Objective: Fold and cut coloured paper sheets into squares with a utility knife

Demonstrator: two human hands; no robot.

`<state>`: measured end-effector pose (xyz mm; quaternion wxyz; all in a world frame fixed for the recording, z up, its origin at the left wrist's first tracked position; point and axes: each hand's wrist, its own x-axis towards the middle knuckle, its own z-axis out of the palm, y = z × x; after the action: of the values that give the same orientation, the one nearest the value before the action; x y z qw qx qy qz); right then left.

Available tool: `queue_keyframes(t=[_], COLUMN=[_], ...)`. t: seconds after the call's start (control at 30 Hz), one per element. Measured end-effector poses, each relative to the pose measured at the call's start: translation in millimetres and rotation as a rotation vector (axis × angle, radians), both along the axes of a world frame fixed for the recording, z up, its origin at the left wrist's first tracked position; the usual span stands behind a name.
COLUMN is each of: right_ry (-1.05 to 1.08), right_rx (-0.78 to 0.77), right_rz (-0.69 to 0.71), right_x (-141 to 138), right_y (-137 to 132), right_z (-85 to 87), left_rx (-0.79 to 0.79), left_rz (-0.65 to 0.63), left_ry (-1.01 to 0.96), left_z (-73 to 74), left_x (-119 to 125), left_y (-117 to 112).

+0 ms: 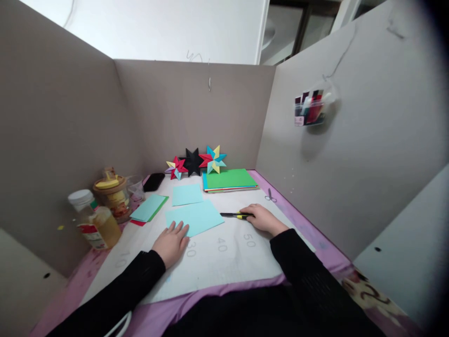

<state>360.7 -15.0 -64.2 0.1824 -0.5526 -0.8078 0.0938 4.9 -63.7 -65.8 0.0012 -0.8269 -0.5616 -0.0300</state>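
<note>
Seemingly at a steadying step, the left hand (171,244) lies flat, fingers spread, on the larger blue sheet (198,216) upon the white mat (228,269), while the right hand (261,218) grips a black-and-yellow cutter (242,216) beside it; the next move calls for fingers kept clear.

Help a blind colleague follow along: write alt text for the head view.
A person's left hand rests on the near left corner of a light-blue paper sheet; the right hand holds what looks like a black-and-yellow utility knife. Beyond are folded-paper stars and a green-topped paper stack.
</note>
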Motion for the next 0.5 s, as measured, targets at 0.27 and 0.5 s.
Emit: queue_keyframes(t=[0.27,0.5], right_ry=[0.046,-0.054], right_rx=[-0.006,0.015], right_rz=[0.147,0.083], right_x=[-7.2,-3.5], right_y=[-6.0,-4.3], right_z=[6.4,8.2], left_rx=[0.034,0.032], left_rz=[-0.009,-0.003], left_ry=[0.026,0.016], left_z=[1.9,2.0], left_x=[-1.5,-1.8], left_y=[-0.3,-0.5])
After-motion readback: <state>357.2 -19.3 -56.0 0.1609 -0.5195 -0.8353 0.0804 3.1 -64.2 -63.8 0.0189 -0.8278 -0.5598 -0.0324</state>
